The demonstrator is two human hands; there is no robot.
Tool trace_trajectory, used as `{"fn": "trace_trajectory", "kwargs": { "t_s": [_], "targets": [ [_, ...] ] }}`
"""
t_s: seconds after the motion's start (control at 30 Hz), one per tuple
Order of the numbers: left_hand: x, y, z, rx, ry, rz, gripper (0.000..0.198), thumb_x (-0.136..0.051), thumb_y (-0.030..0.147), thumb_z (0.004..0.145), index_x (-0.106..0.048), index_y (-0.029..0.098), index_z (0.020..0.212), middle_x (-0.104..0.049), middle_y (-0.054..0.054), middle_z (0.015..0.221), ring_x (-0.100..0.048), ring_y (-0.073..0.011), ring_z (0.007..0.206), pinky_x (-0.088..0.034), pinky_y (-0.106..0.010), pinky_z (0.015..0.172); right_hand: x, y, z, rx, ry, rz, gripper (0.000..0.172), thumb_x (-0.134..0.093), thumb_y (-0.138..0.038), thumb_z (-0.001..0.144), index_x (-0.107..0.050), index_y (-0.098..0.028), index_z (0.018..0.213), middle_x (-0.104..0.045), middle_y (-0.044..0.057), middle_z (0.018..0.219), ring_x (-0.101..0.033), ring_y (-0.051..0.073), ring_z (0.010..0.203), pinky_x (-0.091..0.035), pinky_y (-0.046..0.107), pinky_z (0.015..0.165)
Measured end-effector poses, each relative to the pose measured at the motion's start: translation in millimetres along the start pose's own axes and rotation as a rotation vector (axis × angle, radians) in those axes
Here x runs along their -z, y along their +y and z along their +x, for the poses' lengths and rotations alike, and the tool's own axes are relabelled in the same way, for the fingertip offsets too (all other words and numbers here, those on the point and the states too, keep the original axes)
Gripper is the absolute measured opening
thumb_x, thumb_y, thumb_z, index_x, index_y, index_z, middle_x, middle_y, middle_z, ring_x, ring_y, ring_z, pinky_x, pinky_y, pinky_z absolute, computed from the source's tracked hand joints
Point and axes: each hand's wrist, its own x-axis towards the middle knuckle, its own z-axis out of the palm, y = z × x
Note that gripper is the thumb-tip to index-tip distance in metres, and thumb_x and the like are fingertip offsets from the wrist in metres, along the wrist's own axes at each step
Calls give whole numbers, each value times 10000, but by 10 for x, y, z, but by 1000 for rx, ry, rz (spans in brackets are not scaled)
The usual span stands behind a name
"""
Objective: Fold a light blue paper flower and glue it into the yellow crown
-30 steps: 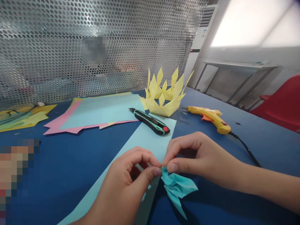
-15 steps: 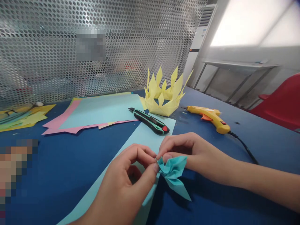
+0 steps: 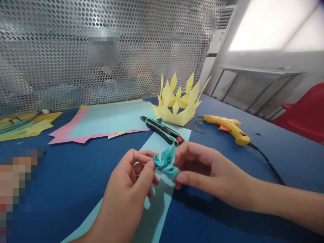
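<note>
A small turquoise folded-paper piece point(image 3: 165, 162), creased and pointed like petals, is held up between both hands over the table. My left hand point(image 3: 131, 182) pinches its left edge between thumb and fingers. My right hand point(image 3: 210, 168) has its thumb and fingers closed on the lower right edge. Beneath them lies a long light-blue paper strip point(image 3: 149, 212). Just behind my hands a black and green utility knife point(image 3: 162, 130) rests across the strip's far end. Beyond it stands a yellow paper crown point(image 3: 178, 113) with pointed tips.
A yellow glue gun point(image 3: 225, 125) with a black cord lies at the right. Blue and pink paper sheets point(image 3: 113, 118) are stacked at the back left. Yellow paper pieces point(image 3: 43, 126) lie at far left. A perforated metal panel point(image 3: 63, 67) borders the table's back; a red chair point(image 3: 303, 108) stands right.
The paper piece has been turned, its long lower point no longer hanging down, and moved slightly left and up. My right hand has shifted its grip to the piece's right edge.
</note>
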Motion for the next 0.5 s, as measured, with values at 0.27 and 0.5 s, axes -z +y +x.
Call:
{"fn": "trace_trajectory", "kwargs": {
  "t_s": [0.27, 0.5],
  "targets": [
    [39, -90, -21, -20, -126, -175, 135, -672, 285, 787, -576, 242, 702, -586, 73, 619, -630, -76, 580, -462, -123, 511, 59, -4, 66, 75, 212, 6, 169, -690, -343, 862, -651, -185, 909, -633, -15, 775, -607, 90, 667, -507, 240, 663],
    [29, -144, -7, 17, -153, -262, 87, -656, 234, 818, -584, 254, 772, -584, 82, 544, -615, -89, 590, -480, -120, 518, 78, 10, 80, 89, 229, 29, 127, -680, -306, 877, -663, -222, 970, -633, -50, 689, -603, 67, 631, -473, 197, 606]
  ]
}}
